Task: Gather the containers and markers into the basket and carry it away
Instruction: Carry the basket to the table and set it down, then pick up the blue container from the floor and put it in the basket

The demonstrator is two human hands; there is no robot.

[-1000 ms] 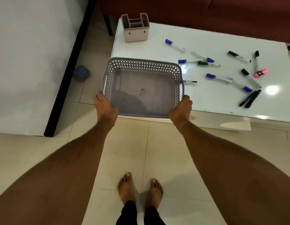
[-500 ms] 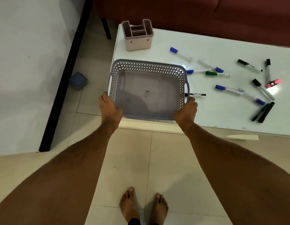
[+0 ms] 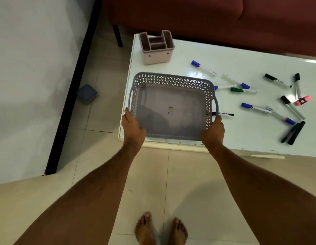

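An empty grey lattice basket rests at the left front of the white table. My left hand grips its near left corner and my right hand grips its near right corner. Behind the basket stands a pink divided container. Several markers lie scattered to the right: a blue-capped marker, a green marker, black markers near the front edge, and a pink highlighter. One black marker lies against the basket's right handle.
A dark red sofa runs behind the table. On the tiled floor to the left lies a small blue lidded box, beside a white panel with a black edge. My bare feet stand on the tiles.
The basket has come forward over the table's left front part and now sits on it; both hands keep their hold on its near corners. The view has shifted down and right.
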